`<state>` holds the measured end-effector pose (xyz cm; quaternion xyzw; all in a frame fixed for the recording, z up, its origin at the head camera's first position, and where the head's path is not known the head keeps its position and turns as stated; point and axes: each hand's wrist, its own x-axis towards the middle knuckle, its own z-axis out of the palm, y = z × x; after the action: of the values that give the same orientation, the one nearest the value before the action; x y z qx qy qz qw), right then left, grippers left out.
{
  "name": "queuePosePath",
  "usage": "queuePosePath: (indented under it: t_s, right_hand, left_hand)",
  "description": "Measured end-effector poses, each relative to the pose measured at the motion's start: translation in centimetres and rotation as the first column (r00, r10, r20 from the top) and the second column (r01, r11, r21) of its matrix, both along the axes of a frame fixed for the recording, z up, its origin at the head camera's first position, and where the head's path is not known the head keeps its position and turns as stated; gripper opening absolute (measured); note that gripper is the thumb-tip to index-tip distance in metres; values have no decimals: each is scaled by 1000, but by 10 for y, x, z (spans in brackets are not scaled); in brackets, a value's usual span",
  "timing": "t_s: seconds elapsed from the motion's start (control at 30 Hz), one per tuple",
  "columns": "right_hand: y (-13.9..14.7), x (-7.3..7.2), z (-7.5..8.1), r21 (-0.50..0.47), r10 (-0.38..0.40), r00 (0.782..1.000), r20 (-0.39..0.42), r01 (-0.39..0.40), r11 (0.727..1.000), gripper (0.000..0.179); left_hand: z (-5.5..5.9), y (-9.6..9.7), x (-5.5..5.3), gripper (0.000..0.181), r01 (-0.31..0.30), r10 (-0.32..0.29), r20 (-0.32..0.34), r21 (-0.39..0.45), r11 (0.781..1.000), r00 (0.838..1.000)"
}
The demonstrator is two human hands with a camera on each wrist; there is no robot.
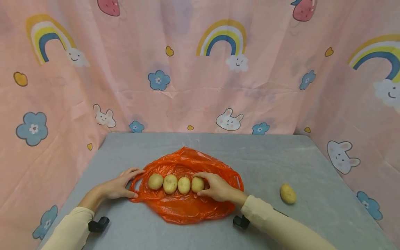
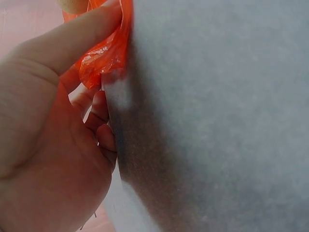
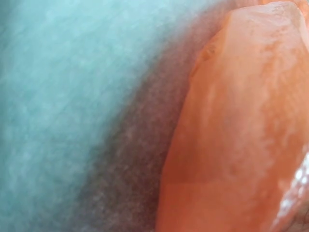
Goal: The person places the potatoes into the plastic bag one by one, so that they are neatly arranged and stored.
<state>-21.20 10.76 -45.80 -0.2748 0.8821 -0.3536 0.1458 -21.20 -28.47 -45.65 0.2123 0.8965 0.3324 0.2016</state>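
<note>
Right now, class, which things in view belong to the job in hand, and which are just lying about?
Part of the job:
Orange-red plastic bag, left hand at its left edge
Three potatoes in a row on its plastic
Rightmost potato of that row, held by the right hand

Lying about:
Lone potato on the table, untouched; it may yet belong

Bare grey table [image 1: 265, 156] is stretching behind the orange bag [image 1: 187, 211] to a pink curtain [image 1: 268, 73]. Four potatoes [image 1: 170, 184] are blocking the space between left hand [image 1: 118, 186] and right hand [image 1: 216, 188]; farther right, a lone potato [image 1: 288, 193] is interrupting open surface.
</note>
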Motion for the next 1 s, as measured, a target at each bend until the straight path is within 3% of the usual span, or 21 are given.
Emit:
queuePosePath:
  t_s: [1.0]
  right_hand:
    - [-3,-5,-1,8,15,999,43,-16,1000,65]
  left_hand:
    - [-5,-1,-1,80,7,-6,-44,14,1000,999]
